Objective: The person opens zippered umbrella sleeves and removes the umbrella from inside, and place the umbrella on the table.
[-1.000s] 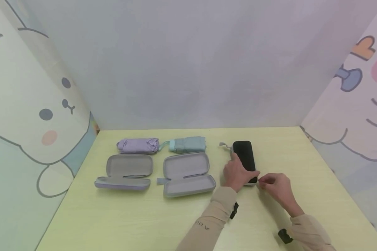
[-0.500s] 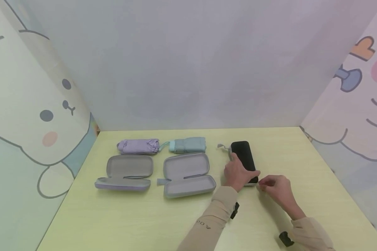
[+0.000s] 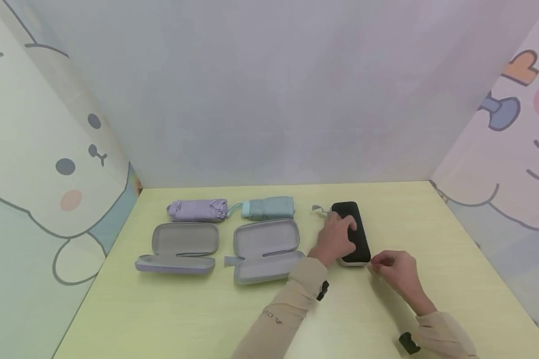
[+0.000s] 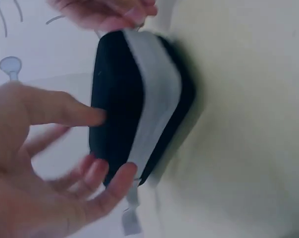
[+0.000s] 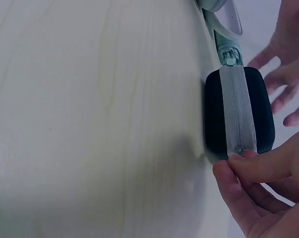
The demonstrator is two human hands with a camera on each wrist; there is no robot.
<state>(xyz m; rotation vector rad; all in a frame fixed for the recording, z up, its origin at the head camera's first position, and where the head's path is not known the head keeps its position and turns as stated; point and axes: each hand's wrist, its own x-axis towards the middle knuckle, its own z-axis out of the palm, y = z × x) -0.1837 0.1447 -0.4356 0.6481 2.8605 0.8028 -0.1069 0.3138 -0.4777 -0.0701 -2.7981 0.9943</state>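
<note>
A closed black zip case (image 3: 358, 242) with a grey zipper band lies on the table at the right, a grey strap at its far end. My left hand (image 3: 334, 237) is over its left side, fingers spread and bent; in the left wrist view its thumb and fingers (image 4: 122, 181) are apart around the far part of the case, and firm contact is hard to tell. My right hand (image 3: 400, 271) is at the near right corner. In the right wrist view, its thumb and forefinger (image 5: 226, 178) pinch the zipper pull, mostly hidden, at the band's end (image 5: 241, 134).
Left of the black case, a grey-lined case (image 3: 267, 237) lies unfolded, with a purple-edged unfolded case (image 3: 186, 239) farther left. Behind them are a folded purple umbrella (image 3: 197, 210) and a folded blue-green umbrella (image 3: 271, 207). A wall panel (image 3: 278, 124) stands behind the table.
My left hand has loosened from the near part of the black case and shifted left and back, its thumb lifting off the near end. My right hand has stayed at the corner.
</note>
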